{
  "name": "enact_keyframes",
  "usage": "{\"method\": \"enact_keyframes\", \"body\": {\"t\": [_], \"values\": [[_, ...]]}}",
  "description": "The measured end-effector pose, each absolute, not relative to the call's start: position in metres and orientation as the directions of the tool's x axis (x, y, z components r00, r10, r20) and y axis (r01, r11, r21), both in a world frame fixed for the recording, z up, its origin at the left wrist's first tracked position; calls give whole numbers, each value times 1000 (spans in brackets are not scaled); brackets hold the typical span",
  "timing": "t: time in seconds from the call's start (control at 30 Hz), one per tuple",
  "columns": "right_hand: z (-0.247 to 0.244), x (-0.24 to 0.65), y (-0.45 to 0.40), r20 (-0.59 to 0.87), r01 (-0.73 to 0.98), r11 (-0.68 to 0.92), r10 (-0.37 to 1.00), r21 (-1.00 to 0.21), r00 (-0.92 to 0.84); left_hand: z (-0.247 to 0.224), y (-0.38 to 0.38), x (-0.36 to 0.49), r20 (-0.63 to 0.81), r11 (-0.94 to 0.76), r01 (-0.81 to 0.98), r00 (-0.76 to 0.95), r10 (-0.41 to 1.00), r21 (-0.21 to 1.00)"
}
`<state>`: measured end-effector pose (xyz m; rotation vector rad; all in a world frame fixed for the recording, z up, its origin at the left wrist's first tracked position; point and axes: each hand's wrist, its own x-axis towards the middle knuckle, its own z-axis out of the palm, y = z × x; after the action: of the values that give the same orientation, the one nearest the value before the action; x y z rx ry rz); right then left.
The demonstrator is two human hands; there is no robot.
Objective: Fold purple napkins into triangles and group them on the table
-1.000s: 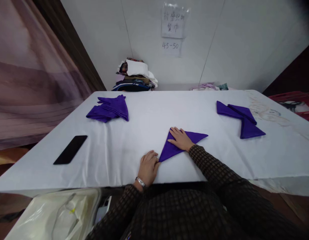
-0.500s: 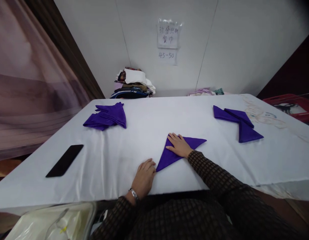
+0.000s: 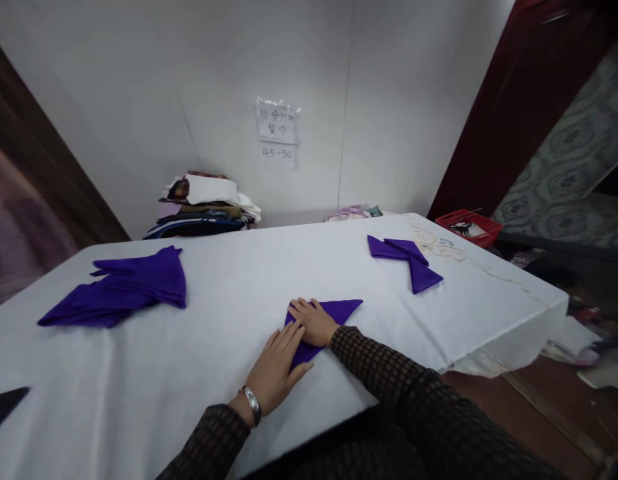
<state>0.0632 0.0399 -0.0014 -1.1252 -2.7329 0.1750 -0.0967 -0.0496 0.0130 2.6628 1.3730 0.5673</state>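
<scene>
A purple cloth (image 3: 341, 310), folded into a triangle, lies near the front of the white-covered table (image 3: 229, 280). My right hand (image 3: 313, 323) rests flat on its upper left part, fingers spread. Against the cloth's left edge lies my left hand (image 3: 275, 370), its fingers stretched out and their tips touching the cloth beside my right fingers. Part of the cloth is hidden under both hands.
A heap of purple cloth (image 3: 139, 283) lies at the left, and folded purple pieces (image 3: 411, 259) sit at the right. A black flat object (image 3: 6, 408) is at the left edge. Behind are stacked clothes (image 3: 209, 203) and a red basket (image 3: 471, 227).
The view has swung to the right. My left hand has moved up from the cloth's lower corner onto its left edge, close to my right hand, which stays on the cloth.
</scene>
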Motion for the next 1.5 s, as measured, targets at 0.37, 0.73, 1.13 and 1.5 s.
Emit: {"method": "enact_keyframes", "body": {"t": [0.37, 0.73, 1.13, 1.5], "values": [[-1, 60, 40, 157, 685, 689, 723, -237, -673, -28, -33, -108, 108, -402, 869, 388, 915, 288], [3, 64, 40, 117, 669, 676, 725, -311, -678, -3, 11, -88, 162, -479, 823, 450, 878, 305], [3, 64, 46, 81, 652, 638, 737, -409, -671, -16, 11, -92, 126, -404, 850, 385, 914, 337], [3, 64, 44, 103, 665, 584, 782, -465, -615, -9, 17, -100, 98, -385, 866, 373, 922, 318]]}}
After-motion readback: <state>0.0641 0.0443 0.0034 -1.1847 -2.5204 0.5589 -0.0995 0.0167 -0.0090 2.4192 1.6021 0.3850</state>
